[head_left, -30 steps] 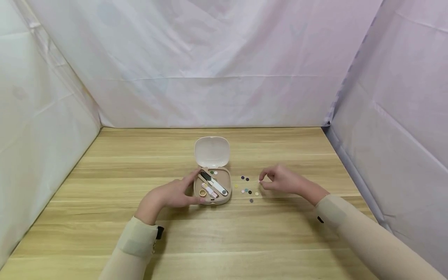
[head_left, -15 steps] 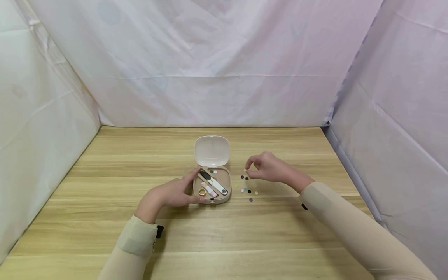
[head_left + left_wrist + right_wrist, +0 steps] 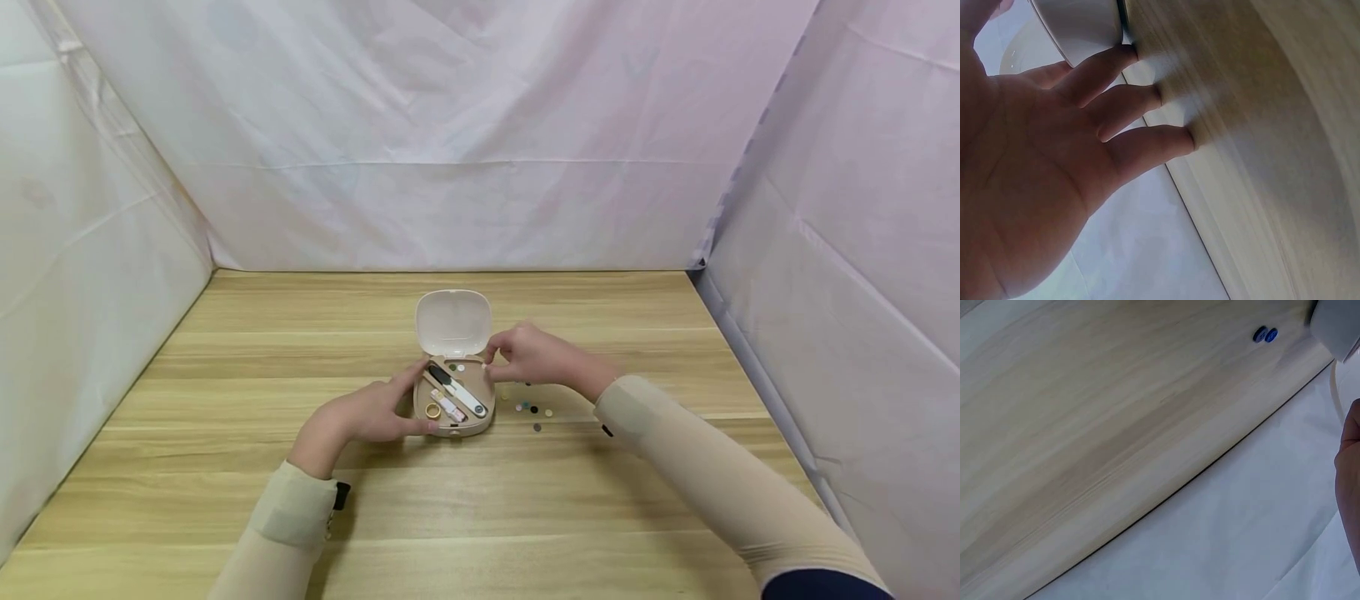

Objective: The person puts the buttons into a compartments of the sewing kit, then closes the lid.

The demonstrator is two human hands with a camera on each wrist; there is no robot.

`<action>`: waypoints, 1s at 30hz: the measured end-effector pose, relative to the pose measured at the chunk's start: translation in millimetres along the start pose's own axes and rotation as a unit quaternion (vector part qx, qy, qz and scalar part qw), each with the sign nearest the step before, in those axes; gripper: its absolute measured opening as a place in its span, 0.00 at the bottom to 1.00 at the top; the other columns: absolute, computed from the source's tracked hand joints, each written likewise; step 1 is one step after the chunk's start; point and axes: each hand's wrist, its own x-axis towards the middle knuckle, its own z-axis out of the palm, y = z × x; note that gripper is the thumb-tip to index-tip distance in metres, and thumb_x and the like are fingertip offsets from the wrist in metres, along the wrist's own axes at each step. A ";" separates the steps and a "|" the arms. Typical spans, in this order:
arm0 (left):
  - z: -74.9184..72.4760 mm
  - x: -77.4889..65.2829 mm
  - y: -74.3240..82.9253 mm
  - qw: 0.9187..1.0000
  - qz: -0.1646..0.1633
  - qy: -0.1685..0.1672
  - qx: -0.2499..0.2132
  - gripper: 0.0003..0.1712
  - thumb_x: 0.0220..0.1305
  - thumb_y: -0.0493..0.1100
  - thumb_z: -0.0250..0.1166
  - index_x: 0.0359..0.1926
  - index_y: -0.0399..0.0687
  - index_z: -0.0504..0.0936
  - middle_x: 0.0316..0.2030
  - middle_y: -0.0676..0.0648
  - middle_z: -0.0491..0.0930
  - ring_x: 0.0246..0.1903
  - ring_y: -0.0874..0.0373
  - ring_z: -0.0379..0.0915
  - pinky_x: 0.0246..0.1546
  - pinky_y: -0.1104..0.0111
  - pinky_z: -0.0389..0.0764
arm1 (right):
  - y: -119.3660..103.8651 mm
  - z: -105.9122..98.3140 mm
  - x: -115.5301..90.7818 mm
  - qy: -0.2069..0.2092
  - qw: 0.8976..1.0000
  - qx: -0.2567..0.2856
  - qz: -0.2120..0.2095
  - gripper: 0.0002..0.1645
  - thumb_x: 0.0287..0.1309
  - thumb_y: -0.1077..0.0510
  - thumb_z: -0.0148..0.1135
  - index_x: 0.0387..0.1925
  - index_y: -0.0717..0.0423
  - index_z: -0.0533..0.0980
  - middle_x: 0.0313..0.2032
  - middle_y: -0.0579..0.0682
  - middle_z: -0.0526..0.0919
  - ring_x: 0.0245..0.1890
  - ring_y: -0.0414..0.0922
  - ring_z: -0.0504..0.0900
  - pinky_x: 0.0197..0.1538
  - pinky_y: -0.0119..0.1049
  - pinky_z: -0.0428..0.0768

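Note:
A beige sewing box [image 3: 471, 429] stands on the table with its lid [image 3: 453, 323] up. In it lie a black-and-white tool [image 3: 467, 397], a pink patterned strip [image 3: 447, 407], a gold ring [image 3: 432, 411], a green button [image 3: 452, 367] and a white button [image 3: 461, 367]. My left hand [image 3: 375, 414] holds the box's left side between thumb and index finger; its other fingers [image 3: 1125, 103] spread down to the table in the left wrist view. Over the box's back right corner, my right hand [image 3: 528, 354] pinches a small whitish button [image 3: 485, 366].
Several loose buttons lie right of the box, among them a black button [image 3: 534, 409], a grey button [image 3: 537, 427] and a cream button [image 3: 548, 413]. Two blue buttons [image 3: 1265, 334] show in the right wrist view. White cloth [image 3: 450, 208] hangs behind the table.
My right hand has moved left from beyond the loose buttons to the box's right rim, carrying the small whitish button. My left hand has stayed on the box.

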 end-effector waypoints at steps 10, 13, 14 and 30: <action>1.6 2.0 -3.7 1.000 0.005 0.000 0.006 0.68 0.63 0.72 0.71 0.88 0.58 0.40 0.81 0.31 0.59 0.78 0.31 0.62 0.78 0.36 0.65 | -2.3 16.7 20.9 -0.025 0.999 -0.025 -0.037 0.05 0.64 0.58 0.68 0.36 0.55 0.87 0.22 0.41 0.83 0.19 0.29 0.69 0.24 0.22 0.71; 1.9 2.0 -4.2 1.000 0.006 0.001 0.008 0.68 0.63 0.72 0.71 0.88 0.58 0.40 0.81 0.31 0.59 0.77 0.31 0.62 0.77 0.36 0.65 | -2.3 20.3 24.4 -0.024 0.998 -0.037 -0.040 0.05 0.63 0.59 0.68 0.36 0.56 0.87 0.22 0.41 0.82 0.21 0.29 0.70 0.26 0.22 0.72; 1.9 1.9 -4.2 1.000 0.007 0.001 0.009 0.68 0.63 0.72 0.71 0.88 0.58 0.40 0.81 0.31 0.59 0.77 0.31 0.62 0.77 0.36 0.65 | -2.5 21.1 25.3 -0.025 0.998 -0.038 -0.039 0.05 0.63 0.59 0.68 0.35 0.56 0.87 0.22 0.41 0.82 0.21 0.29 0.70 0.26 0.21 0.72; 2.4 0.5 -3.2 1.000 0.005 0.003 0.007 0.67 0.63 0.72 0.71 0.88 0.57 0.41 0.81 0.31 0.59 0.78 0.31 0.61 0.77 0.36 0.65 | -7.4 27.0 36.6 -0.051 0.997 -0.050 -0.029 0.06 0.66 0.57 0.69 0.37 0.54 0.87 0.25 0.42 0.84 0.20 0.29 0.71 0.26 0.22 0.72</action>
